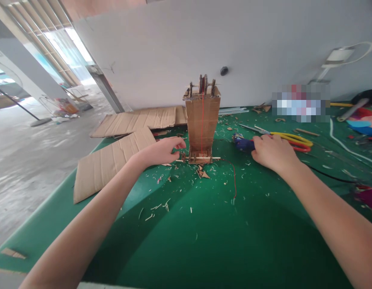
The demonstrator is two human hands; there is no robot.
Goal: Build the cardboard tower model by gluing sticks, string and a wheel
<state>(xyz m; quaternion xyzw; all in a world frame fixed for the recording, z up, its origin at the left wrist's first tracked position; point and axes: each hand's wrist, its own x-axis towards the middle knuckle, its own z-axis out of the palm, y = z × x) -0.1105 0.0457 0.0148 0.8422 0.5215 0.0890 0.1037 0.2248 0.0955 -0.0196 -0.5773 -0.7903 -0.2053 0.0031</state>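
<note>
Everything is placed here against the tall brown corrugated-cardboard tower (202, 124) that stands upright near the middle of the green table mat (204, 233).

Far to the tower's left, two flat sheets of brown corrugated cardboard (114, 162) lie at the mat's edge, one behind the other.

Closer in, the left hand (163, 150) reaches to the tower's lower left side. Its fingers are loosely curled, thumb and forefinger drawn close together at the small wooden axle stick (181, 157) that pokes out of the tower's base; whether they actually grip it cannot be told.

A thin red string (203, 120) runs straight down the tower's front face from the small cardboard wheels (203, 84) on its top, then trails onto the mat to the tower's lower right. Small cardboard offcuts and shavings (203, 173) lie scattered just in front of the base.

To the tower's right, the right hand (273, 152) lies palm down, fingers bent over a blue glue gun (243, 143) and touching it; a firm grip cannot be confirmed. Just beyond that hand, further right, lie yellow-and-red-handled scissors (291, 140).
</note>
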